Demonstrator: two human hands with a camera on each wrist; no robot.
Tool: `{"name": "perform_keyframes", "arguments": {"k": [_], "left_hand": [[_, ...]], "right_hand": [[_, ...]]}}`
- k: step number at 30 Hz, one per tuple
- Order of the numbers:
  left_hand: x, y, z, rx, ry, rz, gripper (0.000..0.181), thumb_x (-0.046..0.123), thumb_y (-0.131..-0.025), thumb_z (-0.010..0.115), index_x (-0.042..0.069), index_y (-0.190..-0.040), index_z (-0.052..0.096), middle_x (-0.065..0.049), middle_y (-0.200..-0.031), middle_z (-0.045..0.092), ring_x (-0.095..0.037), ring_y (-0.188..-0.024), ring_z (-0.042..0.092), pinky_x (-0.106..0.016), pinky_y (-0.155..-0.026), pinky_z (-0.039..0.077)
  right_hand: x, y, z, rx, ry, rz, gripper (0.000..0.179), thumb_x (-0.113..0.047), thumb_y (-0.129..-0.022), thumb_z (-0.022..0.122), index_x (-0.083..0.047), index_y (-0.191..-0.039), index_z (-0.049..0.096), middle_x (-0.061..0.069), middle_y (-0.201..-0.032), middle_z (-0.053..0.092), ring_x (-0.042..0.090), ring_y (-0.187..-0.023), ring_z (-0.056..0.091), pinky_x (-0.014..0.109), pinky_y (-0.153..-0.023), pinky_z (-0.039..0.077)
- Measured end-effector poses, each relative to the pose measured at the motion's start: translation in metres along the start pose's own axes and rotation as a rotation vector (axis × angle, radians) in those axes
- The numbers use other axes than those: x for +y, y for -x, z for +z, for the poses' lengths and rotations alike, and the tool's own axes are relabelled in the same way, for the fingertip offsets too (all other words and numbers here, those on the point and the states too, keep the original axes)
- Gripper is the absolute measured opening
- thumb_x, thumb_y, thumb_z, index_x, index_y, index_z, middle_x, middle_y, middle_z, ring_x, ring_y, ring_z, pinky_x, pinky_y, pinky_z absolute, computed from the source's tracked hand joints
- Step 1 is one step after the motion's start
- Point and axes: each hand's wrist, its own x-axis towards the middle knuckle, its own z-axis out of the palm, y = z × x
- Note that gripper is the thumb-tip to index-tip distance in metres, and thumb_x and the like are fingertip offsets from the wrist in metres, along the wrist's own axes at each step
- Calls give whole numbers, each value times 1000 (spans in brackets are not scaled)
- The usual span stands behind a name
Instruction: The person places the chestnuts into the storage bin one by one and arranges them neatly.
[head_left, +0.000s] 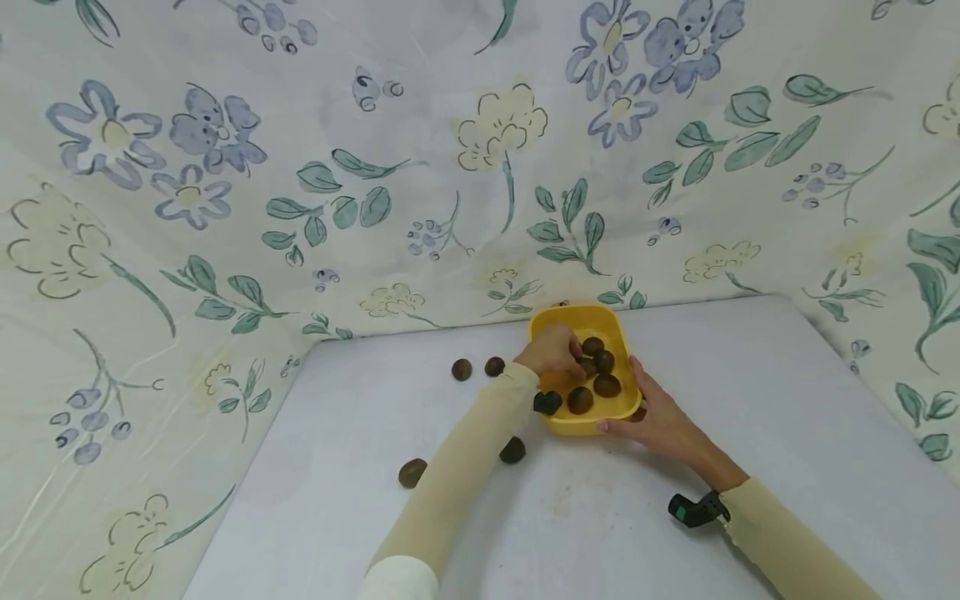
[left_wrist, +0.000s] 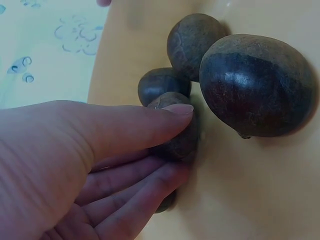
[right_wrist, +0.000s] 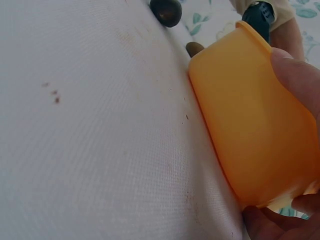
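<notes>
Inside a yellow plastic container (head_left: 572,428), my left hand (head_left: 553,350) pinches a brown chestnut (left_wrist: 181,142) between thumb and fingers. Several more chestnuts (head_left: 580,400) lie on the container's floor; a large one (left_wrist: 259,85) sits beside the pinched one in the left wrist view. My right hand (head_left: 666,423) grips the container by its near right corner. In the right wrist view, the thumb (right_wrist: 300,80) presses near the rim and the fingertips (right_wrist: 260,222) curl round the lower part of the wall (right_wrist: 240,115).
On the white table (head_left: 337,417), to the container's left, two chestnuts lie near the back edge, one of them here (head_left: 461,369). Closer in are two others, one beside the left sleeve (head_left: 412,473) and one (head_left: 513,450) under that forearm's right side. Floral cloth (head_left: 450,167) hangs behind.
</notes>
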Motion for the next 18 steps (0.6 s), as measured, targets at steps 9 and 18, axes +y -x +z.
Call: {"name": "perform_keyframes", "arguments": {"k": [9, 18], "left_hand": [[7, 16, -22, 48, 62, -17, 38, 27, -85, 87, 6, -114, 76, -5, -110, 75, -17, -97, 67, -32, -93, 58], [-17, 65, -91, 225, 273, 84, 42, 32, -87, 84, 6, -119, 75, -9, -116, 76, -26, -106, 72, -41, -93, 60]], "right_hand": [[1, 1, 0, 3, 7, -11, 128, -57, -84, 81, -8, -166, -4, 23, -174, 7, 47, -158, 17, 63, -124, 23], [2, 0, 0, 4, 9, -8, 131, -59, -82, 81, -9, -166, -5, 21, -174, 6, 46, -159, 15, 64, -125, 20]]}}
